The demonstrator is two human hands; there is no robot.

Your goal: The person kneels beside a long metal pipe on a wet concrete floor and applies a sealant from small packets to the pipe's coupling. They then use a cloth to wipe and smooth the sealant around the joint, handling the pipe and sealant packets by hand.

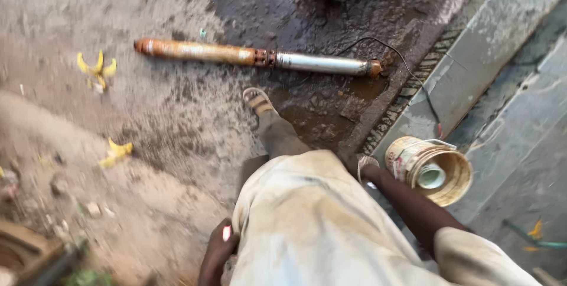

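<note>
Banana peels [97,69] lie on the dirt at left; a long rusty cylindrical pump [254,57] rests on wet ground. The left hand [217,250] hangs loosely curled, empty. The right hand [367,171] grips a tilted bucket [430,169] by its rim

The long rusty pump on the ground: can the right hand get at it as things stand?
Probably yes, though only by bending down. The right hand hangs by a small bucket, while the pump lies on wet ground past the sandalled foot, with nothing lying between them.
</note>
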